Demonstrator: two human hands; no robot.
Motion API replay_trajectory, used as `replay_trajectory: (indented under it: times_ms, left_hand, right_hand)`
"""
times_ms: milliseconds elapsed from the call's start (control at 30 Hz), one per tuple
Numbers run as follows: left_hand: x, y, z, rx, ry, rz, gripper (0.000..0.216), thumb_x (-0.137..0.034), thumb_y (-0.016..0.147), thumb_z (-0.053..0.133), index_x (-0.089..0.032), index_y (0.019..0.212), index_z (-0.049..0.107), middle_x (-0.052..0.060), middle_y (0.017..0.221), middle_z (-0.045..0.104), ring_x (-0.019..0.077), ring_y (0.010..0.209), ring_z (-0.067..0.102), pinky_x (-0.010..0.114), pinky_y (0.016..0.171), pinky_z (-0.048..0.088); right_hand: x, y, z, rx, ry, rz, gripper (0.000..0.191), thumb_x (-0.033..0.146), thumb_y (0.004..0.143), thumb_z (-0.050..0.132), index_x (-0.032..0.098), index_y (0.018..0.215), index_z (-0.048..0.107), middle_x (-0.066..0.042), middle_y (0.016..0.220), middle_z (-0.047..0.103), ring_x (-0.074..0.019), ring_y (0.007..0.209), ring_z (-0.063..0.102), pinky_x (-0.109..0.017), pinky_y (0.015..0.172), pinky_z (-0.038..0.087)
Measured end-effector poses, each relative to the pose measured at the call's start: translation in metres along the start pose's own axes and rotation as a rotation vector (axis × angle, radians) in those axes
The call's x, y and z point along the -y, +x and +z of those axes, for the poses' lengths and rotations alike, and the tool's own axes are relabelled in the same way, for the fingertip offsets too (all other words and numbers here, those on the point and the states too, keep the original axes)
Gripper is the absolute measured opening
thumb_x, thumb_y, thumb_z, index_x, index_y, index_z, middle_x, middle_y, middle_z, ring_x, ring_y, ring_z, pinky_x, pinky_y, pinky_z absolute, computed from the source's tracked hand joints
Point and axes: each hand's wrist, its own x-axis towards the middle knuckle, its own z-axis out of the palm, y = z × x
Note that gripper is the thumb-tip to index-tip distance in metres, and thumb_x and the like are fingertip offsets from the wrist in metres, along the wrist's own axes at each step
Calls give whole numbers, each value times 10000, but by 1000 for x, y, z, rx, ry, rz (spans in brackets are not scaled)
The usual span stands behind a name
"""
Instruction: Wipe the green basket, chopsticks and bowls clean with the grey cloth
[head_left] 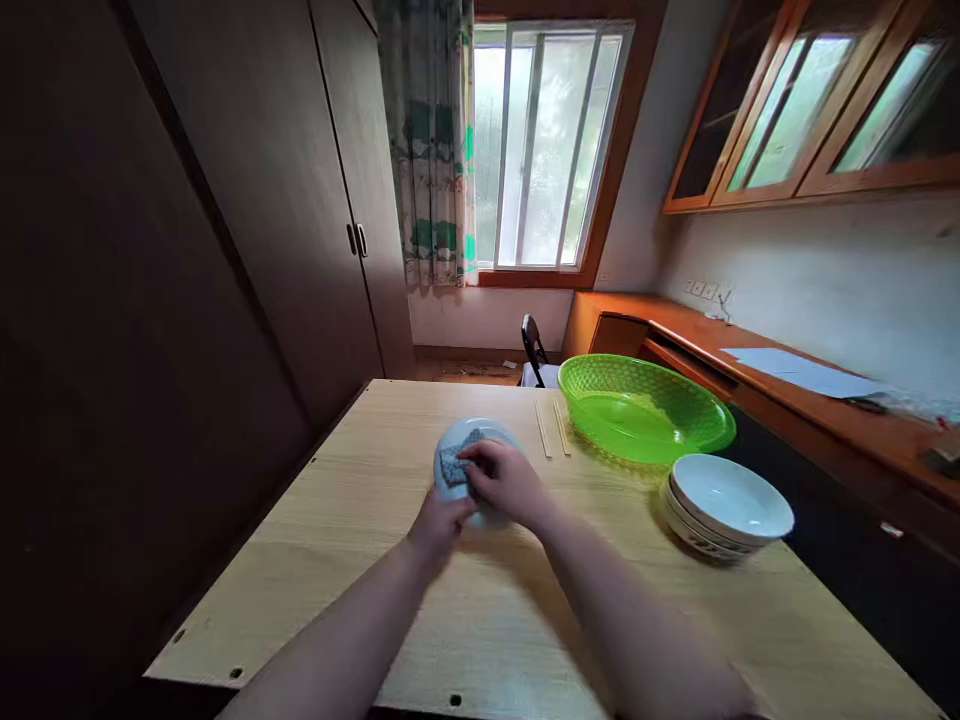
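Observation:
A white plate (491, 428) is held over the middle of the wooden table. Its near edge is gripped by my left hand (437, 522), thumb over the rim. My right hand (510, 480) is closed on a grey cloth (454, 466) and presses it against the plate's face. Part of the cloth and the plate's right side are hidden behind my right hand. A pair of chopsticks (562, 428) lies apart on the table, just beyond and to the right of the plate.
A large green plastic basin (645, 440) sits at the table's right far side. Nearer stands a stack of white bowls (727, 510). The wooden table (322, 560) has dark holes along its edge. Beyond are a folding chair (534, 350) and a desk (622, 303) with papers.

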Motion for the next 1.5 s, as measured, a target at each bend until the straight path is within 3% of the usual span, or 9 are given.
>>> replay_trajectory:
  times_ms: [133, 267, 500, 700, 867, 1000, 1167, 1333, 1500]
  left_hand:
    - [-2, 5, -4, -116, -60, -3, 423, -163, 578, 766, -136, 992, 685, 73, 948, 740, 238, 895, 678, 320, 808, 524]
    - [-3, 4, -2, -186, -127, -27, 520, -209, 583, 773, -138, 1086, 660, 89, 957, 739, 274, 935, 676, 369, 848, 527]
    - [3, -2, 1, 60, -85, -156, 593, -217, 514, 824, -114, 1074, 660, 132, 987, 729, 345, 1005, 653, 439, 899, 510]
    - [5, 1, -3, -28, -111, -82, 531, -162, 520, 801, -154, 1034, 665, 76, 968, 730, 266, 916, 676, 336, 796, 527]
    - [-2, 3, -1, -103, -162, -47, 486, -148, 556, 757, -131, 1035, 674, 90, 969, 733, 261, 922, 677, 334, 822, 520]
    - [-3, 2, 2, -141, -157, -93, 568, -204, 584, 760, -119, 1134, 644, 113, 987, 734, 294, 960, 672, 385, 869, 518]
    - [2, -1, 1, 27, -146, -177, 616, -199, 551, 796, -124, 1141, 636, 131, 1018, 725, 318, 1002, 657, 404, 884, 514]
    - [6, 0, -2, 6, -137, -160, 505, -173, 540, 795, -168, 1028, 667, 70, 898, 734, 237, 842, 680, 296, 722, 523]
    - [2, 3, -6, -103, -156, -90, 432, -131, 529, 777, -158, 951, 686, 37, 868, 729, 189, 795, 669, 263, 715, 506]
  right_hand:
    - [-5, 0, -5, 121, -63, 126, 186, 81, 676, 586, 200, 793, 668, 34, 682, 603, -108, 626, 517, -220, 585, 377]
    - [-17, 6, -17, -22, -192, 223, 132, 93, 707, 577, 202, 753, 635, 13, 695, 618, -136, 692, 551, -239, 633, 394]
    - [-19, 10, -17, -240, -169, 95, 159, 124, 813, 524, 188, 894, 644, -56, 932, 648, -173, 915, 580, -312, 842, 431]
    - [-6, 1, 0, 26, 9, -9, 177, 137, 803, 550, 223, 914, 657, -4, 834, 628, -145, 792, 573, -282, 733, 446]
    - [-12, 2, -9, 223, 178, 215, 171, 129, 757, 571, 208, 908, 591, 43, 705, 571, -102, 573, 503, -228, 540, 394]
    - [-23, 8, -23, 46, -62, 356, 127, 93, 736, 567, 193, 810, 591, 10, 713, 606, -129, 627, 532, -242, 573, 385]
    - [-30, 13, -16, -217, -158, 236, 141, 127, 825, 510, 192, 892, 615, -48, 890, 659, -166, 844, 586, -289, 761, 437]
    - [-21, 6, 1, -25, -22, 44, 141, 154, 830, 521, 205, 905, 629, -17, 866, 654, -149, 816, 585, -278, 743, 446]
    - [-11, 1, -9, 281, -12, 9, 157, 93, 735, 558, 199, 815, 643, 34, 717, 612, -111, 673, 536, -223, 624, 396]
